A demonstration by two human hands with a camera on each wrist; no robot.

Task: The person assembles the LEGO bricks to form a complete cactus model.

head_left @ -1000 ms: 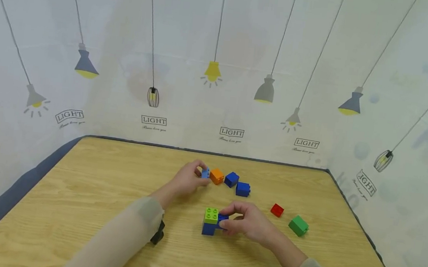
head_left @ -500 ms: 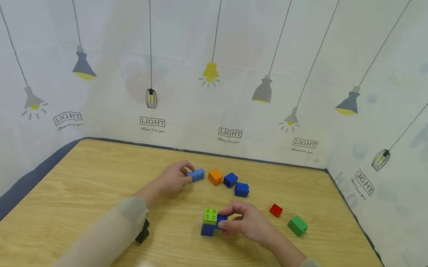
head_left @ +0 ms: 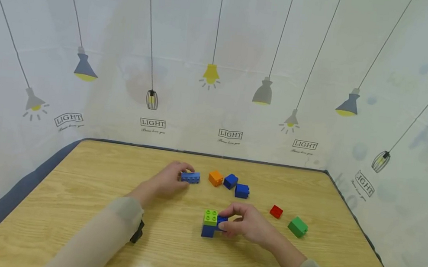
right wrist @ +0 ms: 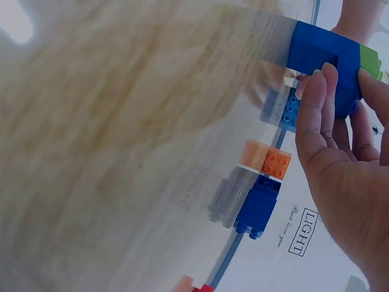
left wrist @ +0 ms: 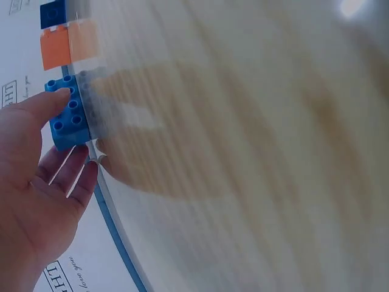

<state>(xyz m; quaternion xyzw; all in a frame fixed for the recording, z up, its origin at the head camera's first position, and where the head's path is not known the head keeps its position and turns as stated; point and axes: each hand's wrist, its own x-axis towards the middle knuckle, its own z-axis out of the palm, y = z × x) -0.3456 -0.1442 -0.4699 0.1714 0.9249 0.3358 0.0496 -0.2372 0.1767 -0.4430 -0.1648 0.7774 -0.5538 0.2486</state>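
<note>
Head view: the light-blue building brick (head_left: 190, 177) has shifted leftward from the orange brick (head_left: 215, 178), near the worktop's (head_left: 55, 186) far edge, seemingly singled out; left hand (head_left: 168, 179) pinches it; right hand (head_left: 248, 225) grips the lime-topped blue assembly (head_left: 209, 225).

The table (head_left: 170, 250) has a pale wood grain and a glossy top, with two glints of light near its front. Toward the back, from left to right, lie a light blue brick (head_left: 190, 177) on its side with its studs facing front, an orange brick (head_left: 215, 178), and two blue bricks (head_left: 242, 191) close together. Farther right are a small red brick (head_left: 276, 211) and a green brick (head_left: 297, 226); a lime-topped blue stack (head_left: 208, 231) stands upright nearer the front
</note>
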